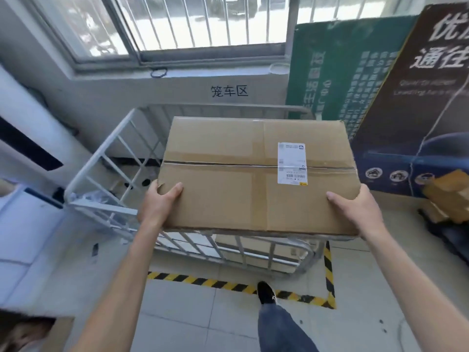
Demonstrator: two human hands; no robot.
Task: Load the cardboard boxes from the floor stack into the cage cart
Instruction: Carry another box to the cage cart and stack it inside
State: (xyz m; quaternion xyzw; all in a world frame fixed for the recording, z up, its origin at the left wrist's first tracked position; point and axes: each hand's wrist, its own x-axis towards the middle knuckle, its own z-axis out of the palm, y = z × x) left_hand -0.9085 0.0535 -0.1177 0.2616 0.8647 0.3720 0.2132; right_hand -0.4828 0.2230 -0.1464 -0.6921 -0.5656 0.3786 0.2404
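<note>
I hold a large taped cardboard box (228,184) with a white shipping label level in the air, above the cage cart (101,171). My left hand (158,201) grips its near left corner. My right hand (355,209) grips its near right corner. The cart is grey-white metal bars, standing under a barred window. Through its front bars another cardboard box (256,248) lies inside, mostly hidden by the box I carry.
Yellow-black floor tape (228,284) marks the cart's bay, and my shoe (266,293) steps on it. Green and dark signboards (411,97) lean at the right, with loose cardboard (446,196) below them. White panels (25,153) stand at the left. A cardboard piece (61,331) lies bottom left.
</note>
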